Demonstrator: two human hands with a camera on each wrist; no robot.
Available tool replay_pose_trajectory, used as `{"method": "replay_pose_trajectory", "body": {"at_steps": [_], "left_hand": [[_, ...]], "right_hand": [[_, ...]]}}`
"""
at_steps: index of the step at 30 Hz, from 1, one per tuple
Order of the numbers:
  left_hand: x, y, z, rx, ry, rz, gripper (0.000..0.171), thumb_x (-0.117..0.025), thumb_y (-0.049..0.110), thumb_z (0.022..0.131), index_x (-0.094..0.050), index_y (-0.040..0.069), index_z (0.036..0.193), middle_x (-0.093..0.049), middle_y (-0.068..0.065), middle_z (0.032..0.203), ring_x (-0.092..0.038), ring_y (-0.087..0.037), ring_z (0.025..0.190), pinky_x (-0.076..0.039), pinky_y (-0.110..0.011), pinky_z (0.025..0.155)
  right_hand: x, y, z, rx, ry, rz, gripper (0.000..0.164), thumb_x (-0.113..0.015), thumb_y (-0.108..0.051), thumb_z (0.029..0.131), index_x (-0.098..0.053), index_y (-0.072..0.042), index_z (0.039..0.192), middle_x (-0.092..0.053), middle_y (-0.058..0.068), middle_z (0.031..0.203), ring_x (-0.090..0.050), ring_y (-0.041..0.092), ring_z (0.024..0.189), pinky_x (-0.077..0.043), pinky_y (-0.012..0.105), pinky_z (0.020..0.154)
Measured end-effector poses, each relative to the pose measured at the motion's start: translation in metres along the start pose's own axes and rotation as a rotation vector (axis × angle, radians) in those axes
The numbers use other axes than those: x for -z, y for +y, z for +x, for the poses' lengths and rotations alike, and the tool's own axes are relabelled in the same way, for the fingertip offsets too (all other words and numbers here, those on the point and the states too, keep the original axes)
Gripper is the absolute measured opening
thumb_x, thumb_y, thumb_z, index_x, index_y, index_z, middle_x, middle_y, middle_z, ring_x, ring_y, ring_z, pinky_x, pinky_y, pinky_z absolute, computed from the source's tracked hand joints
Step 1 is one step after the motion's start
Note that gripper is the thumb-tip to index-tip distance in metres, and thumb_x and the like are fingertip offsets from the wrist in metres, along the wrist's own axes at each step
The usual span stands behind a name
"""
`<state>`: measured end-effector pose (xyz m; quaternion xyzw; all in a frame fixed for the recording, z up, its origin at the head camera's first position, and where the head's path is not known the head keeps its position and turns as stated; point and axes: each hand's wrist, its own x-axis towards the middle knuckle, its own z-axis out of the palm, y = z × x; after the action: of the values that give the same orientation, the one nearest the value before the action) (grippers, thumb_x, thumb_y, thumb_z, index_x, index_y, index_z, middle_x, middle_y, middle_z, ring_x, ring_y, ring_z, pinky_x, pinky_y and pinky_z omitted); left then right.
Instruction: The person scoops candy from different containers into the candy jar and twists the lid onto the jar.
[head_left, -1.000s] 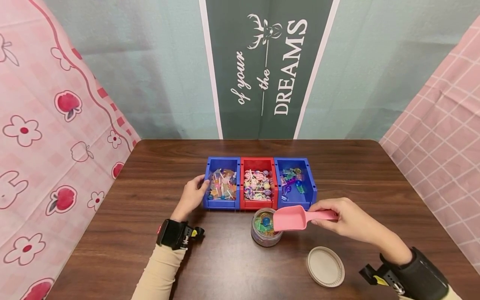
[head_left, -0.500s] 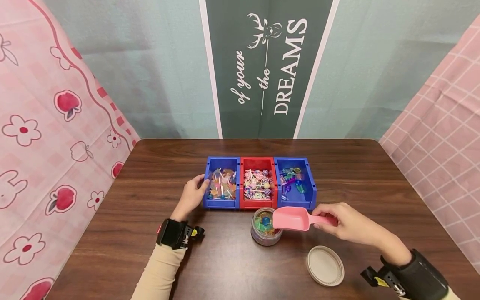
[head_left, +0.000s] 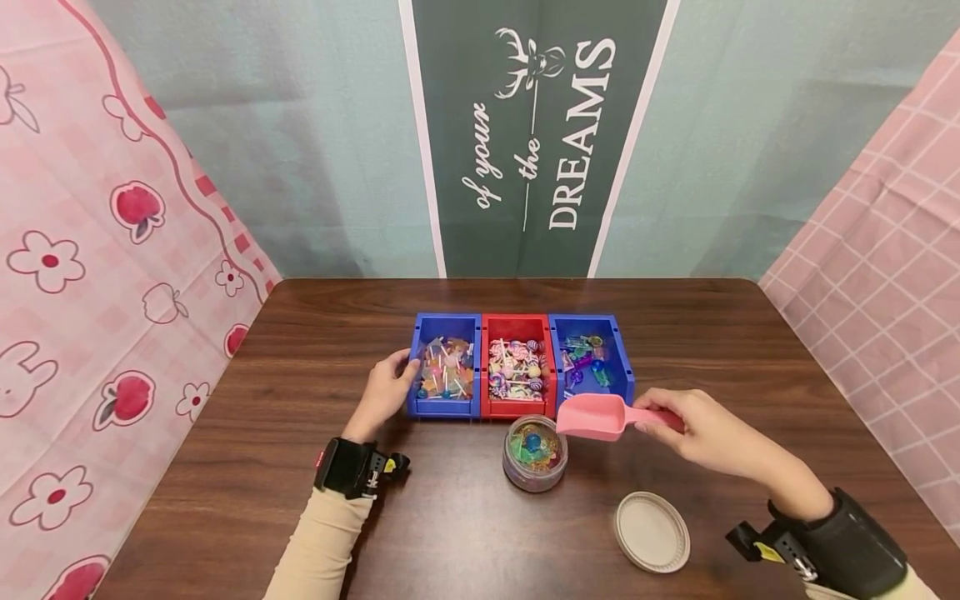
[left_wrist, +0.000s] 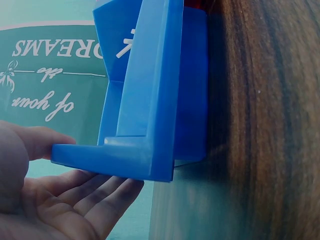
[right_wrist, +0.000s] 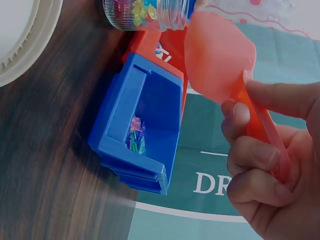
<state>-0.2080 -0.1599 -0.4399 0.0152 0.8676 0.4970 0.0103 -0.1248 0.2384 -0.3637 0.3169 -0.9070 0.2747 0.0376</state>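
My right hand (head_left: 705, 429) grips the handle of a pink scoop (head_left: 592, 417), fingers curled round it in the right wrist view. The scoop looks empty and hovers between the right blue bin (head_left: 617, 396) and a clear jar (head_left: 534, 479) of colourful candies. My left hand (head_left: 384, 392) holds the left blue bin (head_left: 442, 408) by its outer side wall. In the left wrist view that wall (left_wrist: 115, 161) lies between thumb and fingers. The left bin contains wrapped lollipops. A red bin (head_left: 517, 408) with striped lollipops stands between the blue ones. Fewer shiny candies (head_left: 592, 367) lie in the right bin.
A round pale lid (head_left: 651, 532) lies on the dark wooden table (head_left: 450, 533), right of the jar and nearer the front. The bins stand side by side in one row. Fabric with printed words (head_left: 532, 167) hangs behind, and pink cloths (head_left: 127, 250) hang at the sides.
My right hand has lifted the scoop up and slightly right, away from over the jar's rim toward the right blue bin. The left hand, bins, jar and lid have stayed put.
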Motion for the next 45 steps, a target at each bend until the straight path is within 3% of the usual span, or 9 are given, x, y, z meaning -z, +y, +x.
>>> {"method": "replay_pose_trajectory", "body": {"at_steps": [8, 15, 25, 35, 40, 45], "left_hand": [[-0.001, 0.002, -0.002, -0.026, 0.022, -0.001, 0.042, -0.047, 0.012, 0.097, -0.047, -0.015, 0.129, -0.057, -0.033, 0.122, -0.056, -0.035, 0.108, -0.047, -0.053, 0.096], [0.000, 0.001, -0.002, -0.030, 0.030, -0.007, 0.041, -0.047, 0.012, 0.097, -0.047, -0.015, 0.128, -0.058, -0.033, 0.120, -0.056, -0.035, 0.107, -0.048, -0.053, 0.095], [-0.001, 0.001, -0.001, -0.043, 0.043, 0.003, 0.039, -0.048, 0.011, 0.096, -0.050, -0.014, 0.126, -0.062, -0.031, 0.115, -0.058, -0.033, 0.101, -0.050, -0.052, 0.091], [-0.002, 0.002, -0.002, -0.026, 0.024, -0.023, 0.040, -0.047, 0.012, 0.097, -0.048, -0.014, 0.128, -0.059, -0.032, 0.119, -0.057, -0.035, 0.106, -0.049, -0.052, 0.095], [-0.002, 0.001, 0.000, -0.024, 0.026, -0.028, 0.040, -0.047, 0.012, 0.097, -0.048, -0.013, 0.128, -0.059, -0.031, 0.120, -0.057, -0.034, 0.106, -0.048, -0.052, 0.095], [-0.002, -0.002, 0.001, -0.017, 0.025, -0.031, 0.040, -0.047, 0.013, 0.098, -0.048, -0.012, 0.129, -0.060, -0.031, 0.119, -0.057, -0.033, 0.105, -0.049, -0.052, 0.094]], "right_hand": [[0.009, -0.001, 0.008, -0.079, 0.020, -0.067, 0.007, -0.070, -0.007, 0.080, -0.068, -0.006, 0.087, -0.043, -0.012, 0.058, -0.034, -0.002, 0.051, -0.033, 0.017, 0.044], [0.012, 0.004, 0.018, -0.133, 0.000, -0.106, 0.013, -0.067, -0.005, 0.082, -0.068, 0.002, 0.093, -0.046, -0.006, 0.059, -0.036, 0.002, 0.051, -0.033, 0.020, 0.045], [0.008, 0.008, 0.037, -0.232, -0.018, -0.152, 0.010, -0.064, -0.005, 0.081, -0.068, 0.005, 0.081, -0.035, -0.004, 0.053, -0.030, 0.007, 0.047, -0.025, 0.022, 0.044], [0.017, 0.006, 0.061, -0.410, -0.091, -0.130, 0.022, -0.065, -0.017, 0.080, -0.066, -0.002, 0.064, -0.044, -0.005, 0.048, -0.038, 0.010, 0.046, -0.030, 0.025, 0.043], [0.018, 0.004, 0.071, -0.431, -0.139, -0.150, 0.027, -0.067, -0.019, 0.079, -0.063, -0.004, 0.058, -0.038, -0.005, 0.047, -0.035, 0.009, 0.045, -0.028, 0.024, 0.043], [0.017, 0.001, 0.081, -0.472, -0.192, -0.176, 0.041, -0.068, -0.022, 0.080, -0.046, -0.011, 0.047, -0.028, -0.007, 0.045, -0.027, 0.008, 0.042, -0.021, 0.022, 0.042]]}}
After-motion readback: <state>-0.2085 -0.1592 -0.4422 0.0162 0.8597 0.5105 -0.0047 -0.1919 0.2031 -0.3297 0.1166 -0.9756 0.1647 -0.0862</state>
